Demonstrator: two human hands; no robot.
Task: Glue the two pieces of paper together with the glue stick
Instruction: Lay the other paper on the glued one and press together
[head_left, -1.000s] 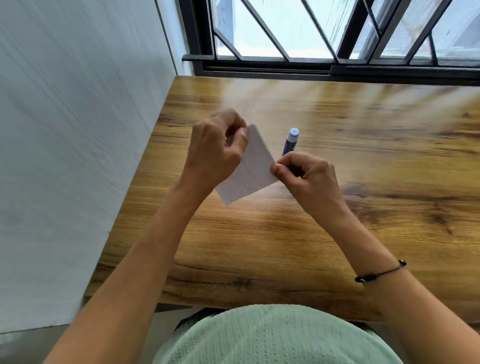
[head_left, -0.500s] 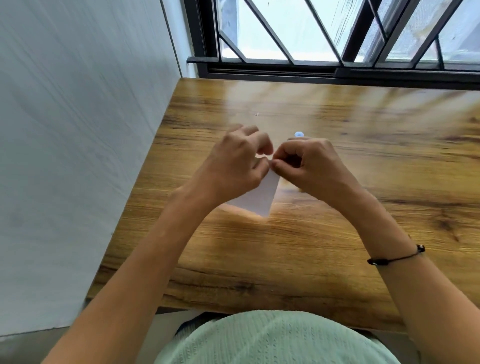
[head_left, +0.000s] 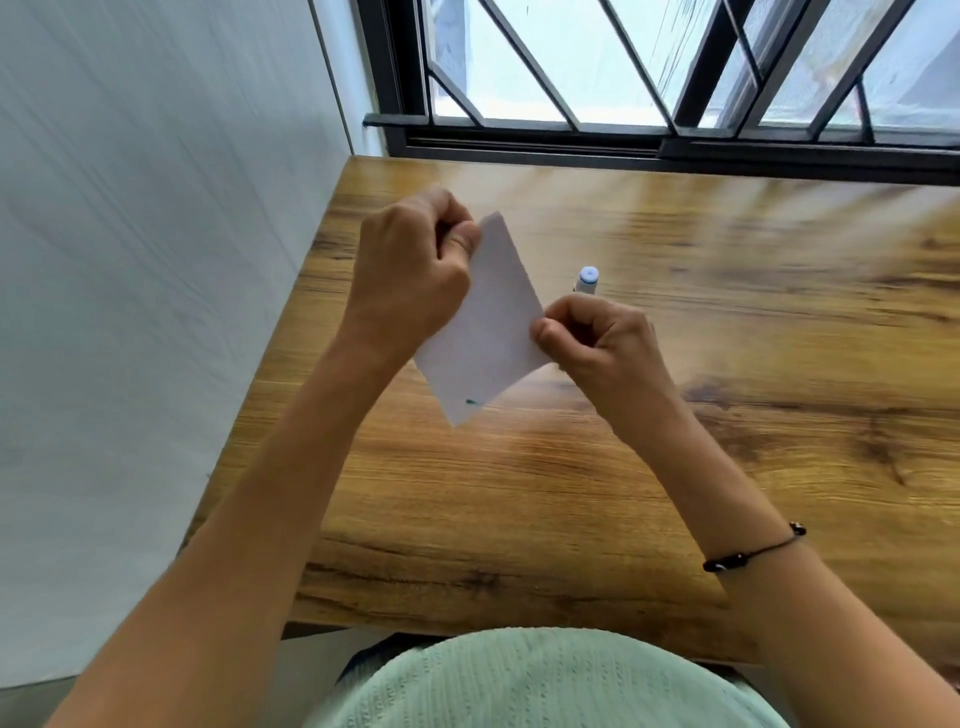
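A small white paper (head_left: 488, 332) is held above the wooden table (head_left: 571, 493), turned like a diamond, with a small green mark near its lower corner. My left hand (head_left: 410, 275) pinches its upper left edge. My right hand (head_left: 597, 338) pinches its right corner. I cannot tell whether it is one sheet or two pressed together. The glue stick (head_left: 587, 278) lies on the table just beyond my right hand; only its pale blue cap and a bit of dark body show.
A white wall (head_left: 156, 260) runs along the table's left edge. A black-framed window with bars (head_left: 649, 104) stands at the far edge. The table's near edge is close to my body.
Half a second ago both hands were pinched together over the paper, hiding most of it. They have since moved apart, left hand up and away, and the paper is again spread out between them.
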